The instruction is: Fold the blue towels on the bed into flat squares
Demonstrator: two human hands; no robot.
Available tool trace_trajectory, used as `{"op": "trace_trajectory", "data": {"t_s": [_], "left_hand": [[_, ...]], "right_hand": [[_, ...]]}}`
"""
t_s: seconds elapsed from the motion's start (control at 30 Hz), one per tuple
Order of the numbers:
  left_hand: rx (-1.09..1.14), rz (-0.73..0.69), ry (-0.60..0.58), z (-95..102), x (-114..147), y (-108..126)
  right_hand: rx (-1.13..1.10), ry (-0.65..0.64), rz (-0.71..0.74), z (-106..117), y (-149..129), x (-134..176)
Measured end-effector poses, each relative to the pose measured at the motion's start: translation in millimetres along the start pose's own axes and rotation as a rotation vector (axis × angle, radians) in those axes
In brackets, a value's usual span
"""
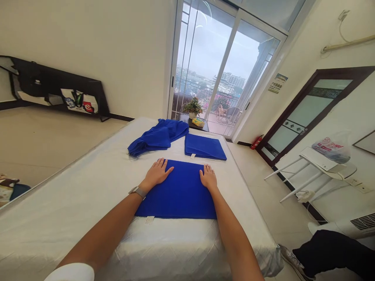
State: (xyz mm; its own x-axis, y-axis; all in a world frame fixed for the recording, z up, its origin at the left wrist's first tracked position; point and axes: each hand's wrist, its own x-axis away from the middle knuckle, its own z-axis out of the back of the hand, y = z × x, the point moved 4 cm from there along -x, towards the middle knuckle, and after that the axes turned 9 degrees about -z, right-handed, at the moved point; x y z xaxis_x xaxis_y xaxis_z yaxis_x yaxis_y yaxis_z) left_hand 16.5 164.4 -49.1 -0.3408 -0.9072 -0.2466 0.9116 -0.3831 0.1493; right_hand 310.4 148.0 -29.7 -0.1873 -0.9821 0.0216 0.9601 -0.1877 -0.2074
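Observation:
A blue cloth [178, 191], folded into a flat rectangle with a white tag at its near edge, lies on the white-covered mattress [96, 187]. On its far left corner my left hand [156, 172] rests flat, fingers stretched out, a watch on the wrist. My right hand [209, 177] lies palm down along the far right edge, fingers extended. Beyond them, a second folded blue cloth [205, 146] sits to the right. A loose, crumpled heap of blue cloth [159, 135] lies to its left.
At the mattress's far end stands a small dark table [202, 125] with a potted plant [192, 107] and a yellow box [198, 122]. A white chair [316, 164] bears a plastic bag [334, 147]. Dark-clothed legs [334, 253] show at lower right. A black rack [58, 86] lines the left wall.

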Motion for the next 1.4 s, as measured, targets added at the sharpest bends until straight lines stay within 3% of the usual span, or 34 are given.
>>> {"op": "trace_trajectory", "data": {"t_s": [0.27,0.47,0.53,0.63,0.77,0.87,0.93,1.0,1.27,1.4], "left_hand": [[-0.07,-0.018,-0.034,-0.6,1,-3],[-0.078,0.051,-0.156,21.6,-19,0],[-0.056,0.021,-0.103,31.3,-33,21],[0.073,-0.198,-0.021,31.0,-57,84],[0.19,-0.467,-0.061,2.6,-75,171],[0.22,-0.52,-0.059,-18.6,-77,196],[0.22,-0.5,-0.056,-28.0,-74,191],[0.208,-0.449,-0.058,-32.2,-69,172],[0.081,-0.196,-0.062,-10.4,-35,33],[0.044,-0.084,-0.034,-0.2,-18,1]], "right_hand": [[-0.027,-0.002,-0.004,2,-1,2],[-0.031,-0.008,-0.005,4,-3,4],[-0.032,-0.008,-0.006,4,-4,5],[-0.027,0.004,-0.004,6,-3,7],[0.023,0.025,0.055,7,-1,10],[0.067,0.013,0.089,5,0,10],[0.067,0.004,0.077,4,1,8],[0.043,-0.001,0.048,4,0,6],[-0.036,-0.005,-0.003,4,-1,3],[-0.001,-0.014,-0.011,4,-1,3]]}}
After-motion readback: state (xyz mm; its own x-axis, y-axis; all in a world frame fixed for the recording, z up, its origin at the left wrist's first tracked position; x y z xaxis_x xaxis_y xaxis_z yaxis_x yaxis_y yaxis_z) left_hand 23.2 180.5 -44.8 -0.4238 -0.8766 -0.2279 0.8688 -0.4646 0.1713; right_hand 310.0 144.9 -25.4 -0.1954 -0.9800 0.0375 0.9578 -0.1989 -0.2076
